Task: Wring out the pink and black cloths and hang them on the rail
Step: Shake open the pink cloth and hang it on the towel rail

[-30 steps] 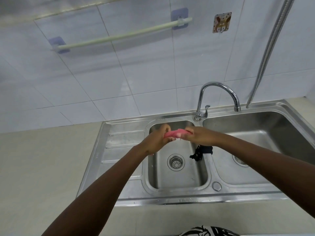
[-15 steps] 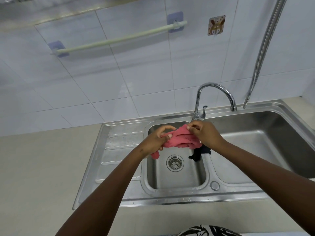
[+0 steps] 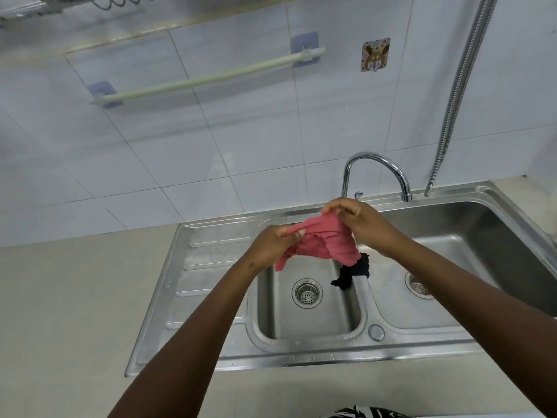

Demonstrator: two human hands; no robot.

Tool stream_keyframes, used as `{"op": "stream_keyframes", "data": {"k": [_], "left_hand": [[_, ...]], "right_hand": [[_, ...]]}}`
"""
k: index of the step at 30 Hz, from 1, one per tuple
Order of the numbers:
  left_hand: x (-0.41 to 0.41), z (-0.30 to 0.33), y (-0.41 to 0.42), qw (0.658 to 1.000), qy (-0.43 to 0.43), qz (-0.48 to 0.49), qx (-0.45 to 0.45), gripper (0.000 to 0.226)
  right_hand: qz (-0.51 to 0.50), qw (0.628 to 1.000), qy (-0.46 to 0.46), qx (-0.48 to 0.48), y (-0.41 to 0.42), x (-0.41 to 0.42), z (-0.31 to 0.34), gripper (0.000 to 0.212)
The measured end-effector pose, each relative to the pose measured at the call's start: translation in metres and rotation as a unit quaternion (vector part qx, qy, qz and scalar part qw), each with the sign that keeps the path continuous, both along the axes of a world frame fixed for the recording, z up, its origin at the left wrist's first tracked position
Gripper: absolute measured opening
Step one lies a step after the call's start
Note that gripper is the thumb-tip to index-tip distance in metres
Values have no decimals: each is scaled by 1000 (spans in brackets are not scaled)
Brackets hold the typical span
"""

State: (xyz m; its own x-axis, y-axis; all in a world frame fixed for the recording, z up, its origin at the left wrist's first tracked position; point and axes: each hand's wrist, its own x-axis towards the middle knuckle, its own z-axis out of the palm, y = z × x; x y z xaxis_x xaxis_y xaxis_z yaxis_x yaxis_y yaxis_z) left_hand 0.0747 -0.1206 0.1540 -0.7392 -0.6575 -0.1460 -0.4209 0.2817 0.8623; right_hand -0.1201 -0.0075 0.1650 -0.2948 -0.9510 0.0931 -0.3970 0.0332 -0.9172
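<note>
Both hands, left hand (image 3: 272, 244) and right hand (image 3: 363, 223), pinch one pink cloth (image 3: 324, 244), stretched left-right. One black cloth (image 3: 352, 273) drapes the sink (image 3: 211, 297) divider.

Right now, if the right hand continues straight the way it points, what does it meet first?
Probably the left hand: the right hand points leftward along the pink cloth both hold. Depth is unclear.

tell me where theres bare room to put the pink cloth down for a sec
Free: the ribbed drainboard left of the small basin, and the counter beyond it. Crowded: the divider, where the black cloth drapes, and above the small basin, where both hands hold the pink cloth.
</note>
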Motion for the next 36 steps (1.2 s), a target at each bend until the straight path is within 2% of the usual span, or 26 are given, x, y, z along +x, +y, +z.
{"op": "stream_keyframes", "data": {"k": [2, 4, 5, 8, 11, 13, 16, 18, 20, 21, 22, 25, 26, 28, 29, 31, 36], "left_hand": [[-2, 8, -2, 1000, 24, 18, -3, 28], [-4, 15, -4, 999, 20, 15, -44, 27], [-5, 19, -6, 998, 14, 11, -64, 26], [-4, 25, -12, 994, -6, 0, -110, 17], [0, 30, -16, 990, -23, -6, -141, 14], [4, 33, -17, 983, -42, -4, -180, 17], [10, 38, -21, 980, -49, -9, -195, 18], [13, 40, -20, 973, -36, 11, -226, 15], [16, 41, -20, 953, -1, 69, -295, 16], [17, 41, -21, 944, -5, 80, -321, 16], [18, 42, -21, 942, -26, 72, -326, 16], [21, 39, -19, 949, -56, 84, -299, 19], [22, 38, -18, 944, -38, 110, -308, 20], [23, 36, -14, 932, 4, 160, -324, 23], [25, 35, -12, 927, 17, 178, -329, 25], [26, 32, -11, 928, 12, 186, -324, 25], [36, 26, -7, 921, 9, 236, -308, 24]], "right_hand": [[30, 999, 11, 24, 3, -3, 1, 31], [45, 997, 34, 51, 4, -4, -1, 19], [45, 995, 58, 64, 5, -5, -1, 13], [64, 983, 153, 81, 9, -18, 3, 16], [89, 955, 260, 110, 15, -35, 9, 12], [91, 935, 319, 125, 17, -44, 10, 24], [112, 908, 368, 164, 21, -52, 17, 26], [98, 914, 371, 135, 23, -54, 25, 23], [-3, 932, 361, 7, 24, -54, 30, 16], [-49, 930, 362, -40, 24, -53, 32, 13], [-57, 928, 367, -39, 22, -51, 33, 12], [36, 904, 402, 144, 20, -43, 26, 16], [17, 908, 396, 137, 21, -42, 21, 16], [-53, 919, 385, 60, 21, -43, 17, 14], [-53, 918, 388, 61, 20, -42, 16, 14], [-42, 919, 379, 96, 19, -38, 16, 12], [-103, 929, 357, -8, 24, -29, 16, 12]]}}
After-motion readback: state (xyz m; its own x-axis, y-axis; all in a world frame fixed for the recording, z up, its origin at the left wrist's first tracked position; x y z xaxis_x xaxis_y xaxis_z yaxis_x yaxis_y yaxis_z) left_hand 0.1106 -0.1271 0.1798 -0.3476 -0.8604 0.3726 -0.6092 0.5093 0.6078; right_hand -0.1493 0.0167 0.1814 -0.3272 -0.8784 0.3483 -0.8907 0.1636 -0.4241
